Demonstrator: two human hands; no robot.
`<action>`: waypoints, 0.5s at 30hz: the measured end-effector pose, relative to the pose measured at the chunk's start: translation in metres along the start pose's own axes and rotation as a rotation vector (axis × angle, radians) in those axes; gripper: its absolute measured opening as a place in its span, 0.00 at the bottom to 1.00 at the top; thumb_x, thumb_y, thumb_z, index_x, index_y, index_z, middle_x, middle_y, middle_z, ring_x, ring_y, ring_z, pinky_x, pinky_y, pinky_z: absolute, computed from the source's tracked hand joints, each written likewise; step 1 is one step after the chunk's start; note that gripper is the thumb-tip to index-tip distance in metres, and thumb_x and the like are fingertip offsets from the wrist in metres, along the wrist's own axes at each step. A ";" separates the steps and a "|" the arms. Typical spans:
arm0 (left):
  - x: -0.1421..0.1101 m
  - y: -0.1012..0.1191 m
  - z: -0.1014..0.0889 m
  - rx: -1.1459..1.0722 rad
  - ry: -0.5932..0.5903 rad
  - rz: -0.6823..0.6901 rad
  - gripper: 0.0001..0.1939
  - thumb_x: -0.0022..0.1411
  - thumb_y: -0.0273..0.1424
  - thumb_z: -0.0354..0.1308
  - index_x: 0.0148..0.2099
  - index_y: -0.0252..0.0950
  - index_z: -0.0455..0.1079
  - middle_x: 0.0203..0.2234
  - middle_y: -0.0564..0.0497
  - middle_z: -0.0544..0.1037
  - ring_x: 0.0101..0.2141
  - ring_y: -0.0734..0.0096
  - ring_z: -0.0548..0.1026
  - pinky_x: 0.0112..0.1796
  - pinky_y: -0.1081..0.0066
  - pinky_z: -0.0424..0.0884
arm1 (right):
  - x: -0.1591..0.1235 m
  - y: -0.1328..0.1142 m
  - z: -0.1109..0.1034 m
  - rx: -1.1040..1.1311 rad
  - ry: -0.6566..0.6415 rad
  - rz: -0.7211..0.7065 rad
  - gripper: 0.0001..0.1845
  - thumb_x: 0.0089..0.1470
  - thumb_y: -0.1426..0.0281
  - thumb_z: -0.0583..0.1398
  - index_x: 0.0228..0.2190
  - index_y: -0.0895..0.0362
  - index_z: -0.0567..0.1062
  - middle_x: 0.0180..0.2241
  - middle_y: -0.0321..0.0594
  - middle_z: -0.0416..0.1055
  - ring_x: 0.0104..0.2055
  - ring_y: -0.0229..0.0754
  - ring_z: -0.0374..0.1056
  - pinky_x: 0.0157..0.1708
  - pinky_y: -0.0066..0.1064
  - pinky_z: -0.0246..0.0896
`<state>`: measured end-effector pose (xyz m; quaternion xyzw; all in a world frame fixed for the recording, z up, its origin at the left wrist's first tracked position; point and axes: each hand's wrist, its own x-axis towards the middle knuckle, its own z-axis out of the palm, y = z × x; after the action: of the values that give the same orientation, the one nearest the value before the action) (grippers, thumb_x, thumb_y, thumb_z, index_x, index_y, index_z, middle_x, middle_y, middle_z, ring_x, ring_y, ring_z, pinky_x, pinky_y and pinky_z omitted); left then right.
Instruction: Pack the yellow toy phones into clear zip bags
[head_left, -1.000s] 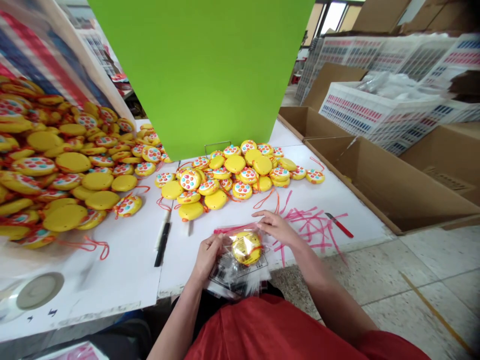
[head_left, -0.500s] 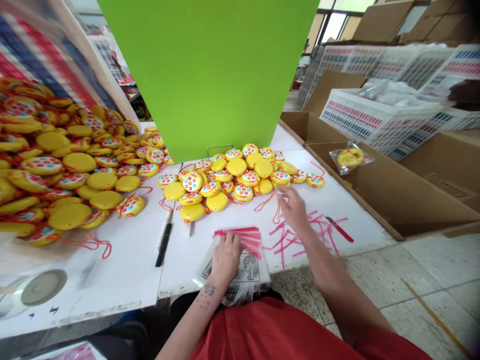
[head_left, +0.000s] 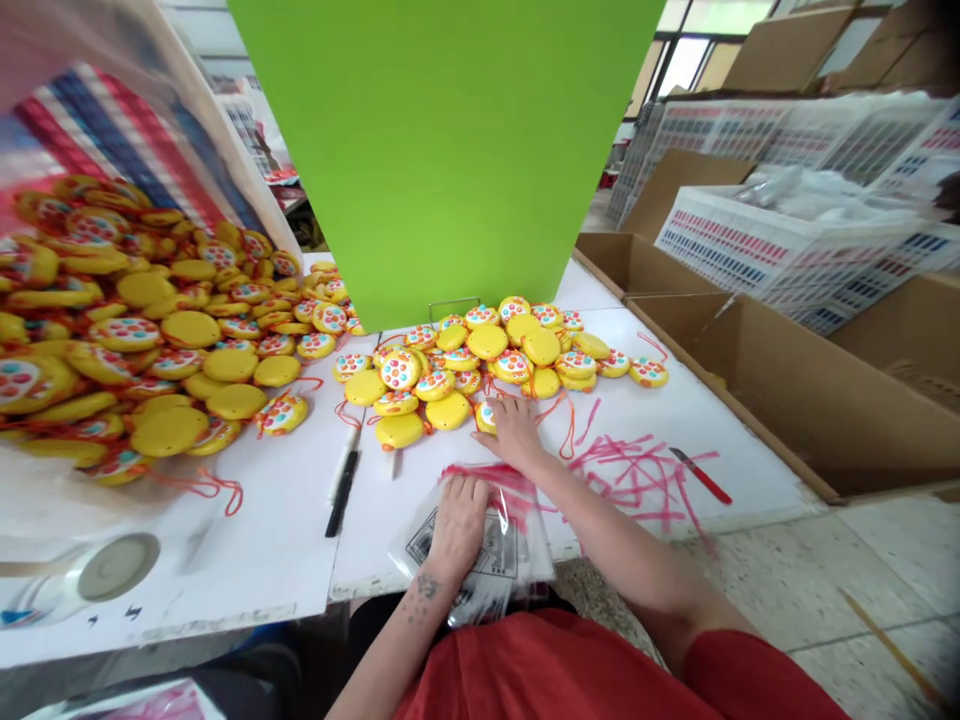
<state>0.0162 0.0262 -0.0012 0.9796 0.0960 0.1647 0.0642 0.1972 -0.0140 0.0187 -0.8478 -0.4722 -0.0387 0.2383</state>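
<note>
My left hand point(head_left: 457, 525) lies palm down with fingers closed together on a stack of clear plastic bags point(head_left: 480, 550) with red strips at the table's near edge. My right hand point(head_left: 511, 428) reaches forward and covers a yellow round toy point(head_left: 486, 415) at the near edge of the middle pile of yellow toys point(head_left: 480, 360); its fingers curl over the toy. Each toy is a yellow disc with coloured dots and an orange cord.
A big heap of the same toys point(head_left: 135, 340) fills the left. A green board point(head_left: 450, 150) stands behind. Open cardboard boxes point(head_left: 787, 390) sit at the right, crates beyond. A black pen point(head_left: 341, 490), a red-handled cutter point(head_left: 701, 475) and pink strips point(head_left: 637, 470) lie on the white table point(head_left: 262, 540).
The bagged toy that both hands held has flown into the cardboard box at the right. My right hand swung out right, then came back to the toy pile; my left stays on the bags.
</note>
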 end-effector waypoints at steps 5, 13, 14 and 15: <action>0.001 -0.001 -0.001 0.101 -0.034 -0.097 0.08 0.66 0.22 0.46 0.38 0.33 0.67 0.32 0.45 0.72 0.35 0.57 0.67 0.38 0.59 0.62 | -0.017 -0.004 -0.002 -0.087 -0.020 0.055 0.26 0.48 0.61 0.67 0.47 0.58 0.70 0.49 0.56 0.63 0.51 0.59 0.58 0.50 0.51 0.57; -0.006 -0.006 0.002 -0.030 0.030 -0.139 0.09 0.67 0.27 0.47 0.38 0.35 0.68 0.31 0.46 0.73 0.35 0.58 0.68 0.37 0.61 0.63 | -0.017 0.012 -0.023 0.054 -0.054 0.059 0.32 0.43 0.84 0.57 0.52 0.60 0.65 0.50 0.54 0.64 0.49 0.53 0.65 0.49 0.43 0.60; -0.007 -0.008 0.004 -0.084 0.050 -0.153 0.09 0.67 0.28 0.47 0.41 0.35 0.69 0.32 0.45 0.73 0.36 0.58 0.69 0.38 0.60 0.64 | -0.017 0.016 -0.028 0.107 -0.037 0.079 0.31 0.42 0.84 0.56 0.51 0.59 0.66 0.50 0.53 0.64 0.49 0.52 0.65 0.49 0.42 0.61; -0.007 -0.010 0.005 -0.146 0.074 -0.167 0.10 0.67 0.30 0.47 0.45 0.34 0.68 0.34 0.45 0.74 0.37 0.57 0.69 0.39 0.59 0.65 | -0.018 0.020 -0.033 0.175 -0.017 0.097 0.29 0.43 0.83 0.56 0.49 0.58 0.66 0.49 0.51 0.66 0.49 0.51 0.66 0.49 0.42 0.61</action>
<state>0.0097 0.0336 -0.0096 0.9541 0.1675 0.2014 0.1452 0.2090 -0.0519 0.0350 -0.8459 -0.4344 0.0215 0.3088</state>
